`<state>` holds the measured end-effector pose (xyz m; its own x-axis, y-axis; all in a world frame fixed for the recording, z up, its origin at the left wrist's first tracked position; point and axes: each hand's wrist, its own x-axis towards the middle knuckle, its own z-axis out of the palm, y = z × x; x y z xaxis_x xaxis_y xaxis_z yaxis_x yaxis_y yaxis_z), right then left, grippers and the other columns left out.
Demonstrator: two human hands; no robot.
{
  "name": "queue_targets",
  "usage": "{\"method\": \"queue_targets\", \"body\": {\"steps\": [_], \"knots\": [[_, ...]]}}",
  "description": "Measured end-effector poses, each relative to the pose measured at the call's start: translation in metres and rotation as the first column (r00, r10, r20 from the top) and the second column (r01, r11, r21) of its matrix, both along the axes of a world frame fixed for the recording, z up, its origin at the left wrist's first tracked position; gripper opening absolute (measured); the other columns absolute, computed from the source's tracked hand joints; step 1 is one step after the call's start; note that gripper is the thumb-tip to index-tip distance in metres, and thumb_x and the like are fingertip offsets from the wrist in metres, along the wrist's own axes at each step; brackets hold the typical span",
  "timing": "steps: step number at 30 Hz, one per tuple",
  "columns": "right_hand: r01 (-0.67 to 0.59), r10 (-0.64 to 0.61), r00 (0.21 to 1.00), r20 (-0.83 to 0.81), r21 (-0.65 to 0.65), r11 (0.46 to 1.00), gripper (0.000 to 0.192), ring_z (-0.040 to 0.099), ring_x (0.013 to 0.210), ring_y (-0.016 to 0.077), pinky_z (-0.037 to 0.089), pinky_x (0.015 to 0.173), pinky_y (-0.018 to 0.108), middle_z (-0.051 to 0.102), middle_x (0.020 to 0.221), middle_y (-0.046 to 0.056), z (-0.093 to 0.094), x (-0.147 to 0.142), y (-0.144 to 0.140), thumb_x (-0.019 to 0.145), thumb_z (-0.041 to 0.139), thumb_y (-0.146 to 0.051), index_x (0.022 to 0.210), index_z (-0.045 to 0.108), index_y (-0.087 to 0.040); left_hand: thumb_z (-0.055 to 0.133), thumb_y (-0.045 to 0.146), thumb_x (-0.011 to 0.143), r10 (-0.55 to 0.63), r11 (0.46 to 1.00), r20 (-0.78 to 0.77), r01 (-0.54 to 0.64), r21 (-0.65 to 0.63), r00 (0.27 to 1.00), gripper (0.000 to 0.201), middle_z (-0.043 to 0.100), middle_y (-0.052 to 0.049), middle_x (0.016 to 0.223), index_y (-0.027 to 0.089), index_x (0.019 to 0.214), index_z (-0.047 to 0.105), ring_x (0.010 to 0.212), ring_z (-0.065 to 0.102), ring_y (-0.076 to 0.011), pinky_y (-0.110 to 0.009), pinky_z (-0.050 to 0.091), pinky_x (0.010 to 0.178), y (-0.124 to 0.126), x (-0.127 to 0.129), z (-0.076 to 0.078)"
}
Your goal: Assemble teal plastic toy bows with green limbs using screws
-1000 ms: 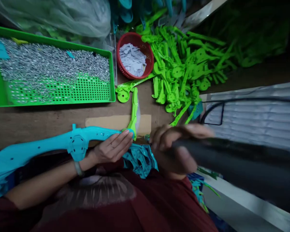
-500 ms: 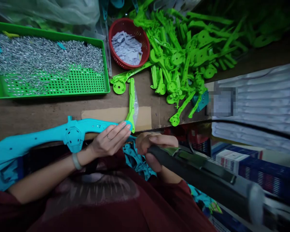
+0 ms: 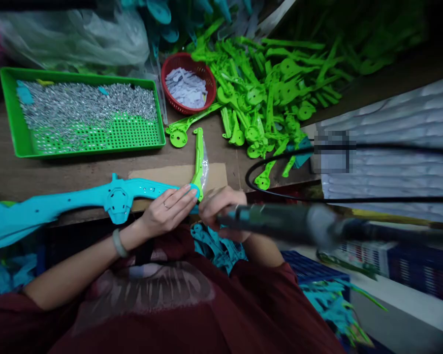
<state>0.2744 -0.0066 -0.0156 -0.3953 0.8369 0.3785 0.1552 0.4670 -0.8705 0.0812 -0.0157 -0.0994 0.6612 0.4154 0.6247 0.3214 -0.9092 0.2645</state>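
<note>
A long blue plastic part [image 3: 84, 197] reaches from the left edge to the middle, a wide hub in its length. My left hand [image 3: 170, 212] holds its right end, fingers laid over the top and thumb hidden. Beneath that end shows a narrow green plastic arm [image 3: 198, 164] with a clear film beside it. My right hand [image 3: 223, 209] is closed around a dark power screwdriver [image 3: 276, 223], blurred and nearly level, its body pointing right. The tool's tip is hidden by my hand, so I cannot tell whether it touches the blue part.
A green tray [image 3: 84, 154] of metal screws stands at left. Behind the cardboard [image 3: 155, 173] is a red basket [image 3: 213, 91] of white slips. Green plastic parts [image 3: 266, 93] are heaped at back right. A black cable [image 3: 280, 194] loops over the table edge. Blue parts [image 3: 217, 246] lie below.
The screwdriver has swung from sloping down to the right up to nearly level, my right hand turning with it. Its cable loop now crosses in front of the green heap. My left hand keeps its hold.
</note>
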Motion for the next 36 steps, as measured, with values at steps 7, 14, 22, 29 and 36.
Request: {"method": "queue_targets", "body": {"steps": [7,14,22,29,36], "knots": [[0.475,-0.473,0.857,-0.203,-0.042,0.879,0.043,0.056,0.056,0.0102,0.053,0.056,0.026,0.056,0.068,-0.006,0.005,0.017,0.073,0.079,0.066,-0.057,0.106,0.057,-0.024,0.053,0.022,0.099,-0.057,0.996,-0.095,0.063,0.07,0.994,0.03,0.065,-0.016,0.129,0.011,0.126,0.06,0.134,0.05,-0.028,-0.04,0.049,0.102,-0.012,-0.024,0.006],[0.17,-0.316,0.845,0.431,0.343,0.924,0.043,0.052,0.123,0.0307,0.043,0.103,0.055,0.059,0.128,0.015,-0.012,0.041,0.012,0.085,0.058,-0.033,0.125,0.054,-0.018,0.053,0.031,0.099,0.019,0.995,-0.067,-0.012,0.104,0.998,0.024,0.064,-0.024,0.129,0.014,0.113,0.06,0.133,0.051,-0.0328,-0.045,0.05,0.098,-0.023,-0.036,0.013],[-0.568,0.094,0.492,0.865,0.237,0.788,0.051,0.055,0.108,0.0281,0.034,0.105,0.047,0.065,0.107,0.013,-0.019,0.026,0.004,0.095,0.044,-0.059,0.113,0.058,-0.013,0.054,0.031,0.099,-0.066,0.993,-0.048,0.07,0.095,0.997,0.024,0.07,-0.022,0.118,0.013,0.114,0.056,0.131,0.053,-0.0323,-0.044,0.053,0.094,-0.031,-0.047,0.017],[-0.714,0.173,0.468,0.866,0.257,0.651,0.045,0.052,0.093,0.0252,0.037,0.079,0.037,0.062,0.098,0.011,-0.022,0.014,0.015,0.097,0.04,-0.057,0.102,0.057,-0.015,0.052,0.019,0.098,-0.134,0.987,-0.036,0.136,0.084,0.99,0.014,0.072,-0.021,0.113,0.011,0.107,0.059,0.133,0.051,-0.0342,-0.045,0.055,0.091,-0.031,-0.057,0.02],[-0.834,0.364,0.355,0.861,0.117,0.539,0.059,0.056,0.091,0.0255,0.036,0.065,0.034,0.061,0.092,0.011,-0.027,0.001,0.032,0.093,0.031,-0.071,0.095,0.055,-0.017,0.055,0.012,0.094,-0.191,0.981,-0.009,0.191,0.043,0.981,0.009,0.074,-0.016,0.108,0.012,0.101,0.061,0.132,0.052,-0.0318,-0.042,0.058,0.088,-0.036,-0.066,0.042]]}}
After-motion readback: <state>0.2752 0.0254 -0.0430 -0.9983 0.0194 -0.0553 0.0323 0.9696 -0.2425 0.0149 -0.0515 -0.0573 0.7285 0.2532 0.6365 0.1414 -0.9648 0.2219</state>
